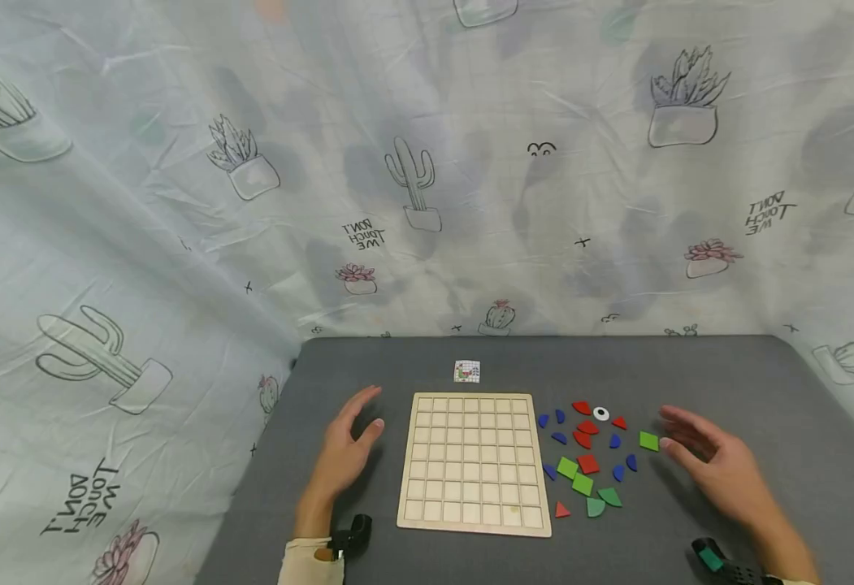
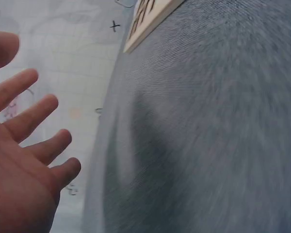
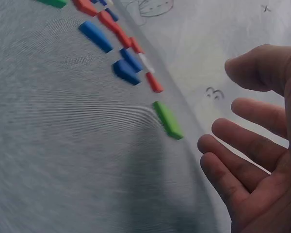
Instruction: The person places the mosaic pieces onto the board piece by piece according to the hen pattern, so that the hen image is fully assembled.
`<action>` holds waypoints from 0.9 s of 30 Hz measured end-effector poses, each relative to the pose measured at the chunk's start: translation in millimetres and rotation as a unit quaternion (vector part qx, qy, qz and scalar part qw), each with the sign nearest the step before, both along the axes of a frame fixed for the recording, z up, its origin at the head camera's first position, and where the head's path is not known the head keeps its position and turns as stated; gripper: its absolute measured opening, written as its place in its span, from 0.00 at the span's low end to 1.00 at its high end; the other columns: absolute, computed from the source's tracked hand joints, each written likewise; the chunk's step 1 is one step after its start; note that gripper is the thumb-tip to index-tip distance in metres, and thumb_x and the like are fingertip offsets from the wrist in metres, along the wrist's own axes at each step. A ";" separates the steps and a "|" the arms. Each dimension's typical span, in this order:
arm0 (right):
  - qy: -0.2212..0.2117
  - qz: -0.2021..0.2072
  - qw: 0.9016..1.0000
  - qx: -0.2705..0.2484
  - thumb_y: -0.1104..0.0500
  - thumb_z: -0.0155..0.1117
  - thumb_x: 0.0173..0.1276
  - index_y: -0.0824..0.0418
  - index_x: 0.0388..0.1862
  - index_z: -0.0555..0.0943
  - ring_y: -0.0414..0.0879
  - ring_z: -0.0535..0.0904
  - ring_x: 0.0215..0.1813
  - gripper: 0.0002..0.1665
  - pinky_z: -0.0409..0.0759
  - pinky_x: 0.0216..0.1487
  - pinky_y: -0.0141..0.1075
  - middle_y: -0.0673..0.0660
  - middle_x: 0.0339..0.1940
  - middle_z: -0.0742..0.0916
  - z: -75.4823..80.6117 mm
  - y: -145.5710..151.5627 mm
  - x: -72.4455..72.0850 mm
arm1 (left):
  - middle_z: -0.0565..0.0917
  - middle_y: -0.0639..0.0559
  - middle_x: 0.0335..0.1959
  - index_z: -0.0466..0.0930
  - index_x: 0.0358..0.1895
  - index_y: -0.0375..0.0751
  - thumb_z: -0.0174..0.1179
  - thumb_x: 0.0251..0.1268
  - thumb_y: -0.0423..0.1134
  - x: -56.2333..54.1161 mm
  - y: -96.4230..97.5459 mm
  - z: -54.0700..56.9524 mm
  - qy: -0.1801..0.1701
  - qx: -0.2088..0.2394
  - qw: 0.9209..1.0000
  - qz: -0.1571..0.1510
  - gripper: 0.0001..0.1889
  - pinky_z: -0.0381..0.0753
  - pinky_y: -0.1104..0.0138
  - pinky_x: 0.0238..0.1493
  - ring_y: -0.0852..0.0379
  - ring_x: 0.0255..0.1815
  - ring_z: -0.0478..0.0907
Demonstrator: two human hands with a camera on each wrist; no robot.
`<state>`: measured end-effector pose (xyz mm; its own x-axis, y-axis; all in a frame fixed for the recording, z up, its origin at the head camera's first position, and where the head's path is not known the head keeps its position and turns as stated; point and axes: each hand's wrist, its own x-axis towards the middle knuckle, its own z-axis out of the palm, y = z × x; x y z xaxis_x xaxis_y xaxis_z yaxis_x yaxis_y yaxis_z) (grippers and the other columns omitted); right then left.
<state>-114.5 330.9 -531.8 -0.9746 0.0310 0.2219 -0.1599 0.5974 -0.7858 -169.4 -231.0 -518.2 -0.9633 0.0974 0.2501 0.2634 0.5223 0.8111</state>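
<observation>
Clearly, on the left, the left hand [image 1: 340, 455] is hovering beside the board, its fingers relaxed and holding nothing, above the dark grey table [image 1: 368, 366]. Next, a square pale wooden board with a grid of shallow cells [image 1: 474, 531] is lying flat; that hand would probably be helping most by steadying its rim. Past the far edge, a small white card with a coloured print [image 1: 466, 371] is lying. Right of the board, thin flat pieces are lying scattered: blue half-round pieces [image 1: 559, 439], red pieces of several shapes [image 1: 588, 464], green pieces [image 1: 596, 507] and a white ring with a dark centre [image 1: 601, 413]. Farther right, a lone light green square tile [image 1: 649, 440] is lying just beside the right hand [image 1: 719, 467], which is hovering with loosely bent fingers, gripping nothing; the right wrist view is showing a gap between them. For a clean pick-up, the thumb and forefinger should probably be coming down low and pinching opposite edges, since so thin a piece might be sliding under a flat push.
</observation>
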 end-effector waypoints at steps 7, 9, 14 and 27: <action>0.026 -0.017 0.999 -0.028 0.62 0.75 0.75 0.69 0.74 0.80 0.16 0.81 0.54 0.31 0.80 0.50 0.14 0.32 0.57 0.88 -13.5 -5.5 -3.3 | 0.70 0.40 0.85 0.77 0.78 0.45 0.65 0.78 0.31 -17.9 4.9 -8.0 -0.042 0.015 0.999 -0.025 0.28 0.58 0.31 0.84 0.35 0.89 0.60; 0.043 -0.022 0.999 -0.009 0.63 0.78 0.71 0.66 0.71 0.82 0.16 0.81 0.53 0.31 0.79 0.50 0.13 0.40 0.56 0.91 -16.0 -7.1 -5.1 | 0.68 0.40 0.86 0.76 0.79 0.46 0.65 0.78 0.32 -20.9 4.7 -8.7 -0.059 0.010 0.997 -0.041 0.29 0.51 0.31 0.87 0.34 0.90 0.57; 0.068 -0.032 0.997 0.033 0.66 0.83 0.64 0.63 0.66 0.87 0.13 0.80 0.51 0.30 0.78 0.49 0.11 0.57 0.54 0.94 -20.8 -10.1 -6.9 | 0.58 0.36 0.90 0.70 0.84 0.47 0.64 0.81 0.38 -24.0 4.7 -10.3 -0.121 -0.048 0.987 -0.098 0.32 0.28 0.34 0.88 0.31 0.93 0.42; 0.087 -0.067 0.992 0.065 0.71 0.84 0.58 0.62 0.59 0.90 0.10 0.78 0.46 0.28 0.76 0.46 0.10 0.63 0.47 0.95 -24.2 -12.0 -6.5 | 0.52 0.33 0.91 0.71 0.83 0.44 0.66 0.72 0.33 -26.7 11.7 -17.5 -0.130 -0.123 0.976 -0.127 0.36 0.27 0.32 0.86 0.28 0.92 0.37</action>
